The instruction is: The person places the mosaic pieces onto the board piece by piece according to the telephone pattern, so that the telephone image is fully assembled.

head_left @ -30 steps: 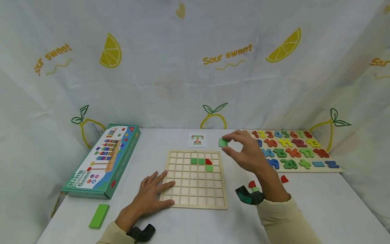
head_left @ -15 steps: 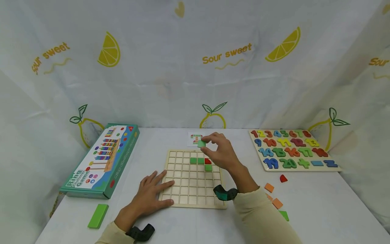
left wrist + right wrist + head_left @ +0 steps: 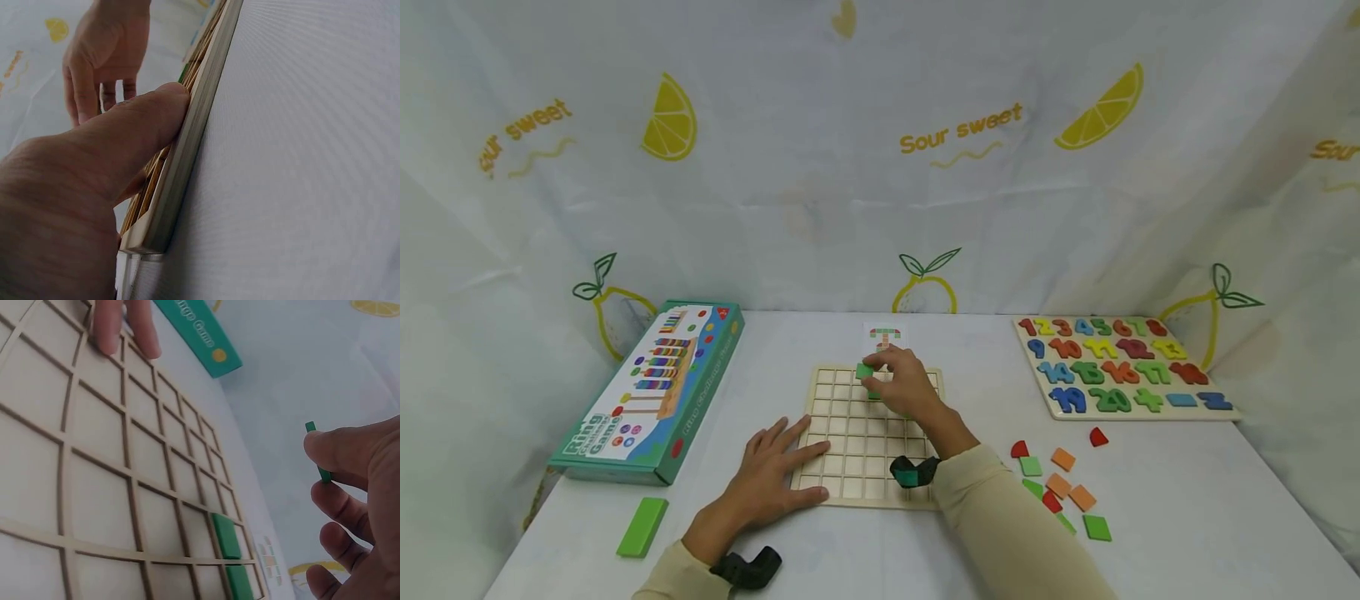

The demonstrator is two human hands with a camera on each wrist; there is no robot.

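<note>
My right hand point(image 3: 908, 387) pinches a green square tile point(image 3: 864, 371) between thumb and fingertips, above the far rows of the wooden grid board point(image 3: 856, 446). In the right wrist view the tile point(image 3: 323, 472) is held edge-on, apart from the board. Two green tiles point(image 3: 226, 536) sit in board cells there; in the head view my right hand hides most of the placed pieces. My left hand point(image 3: 767, 479) rests on the board's left edge with its fingers spread, and its thumb point(image 3: 140, 119) touches the rim in the left wrist view.
A pattern card point(image 3: 883, 333) lies behind the board. Loose orange, green and red pieces point(image 3: 1058, 485) are scattered right of it. A number puzzle board point(image 3: 1127, 367) stands at the back right. At left are a game box point(image 3: 647, 392) and a green block point(image 3: 642, 527).
My right hand has moved left with the green tile, from right of the card to over the board's far rows. The left hand has stayed on the board's edge.
</note>
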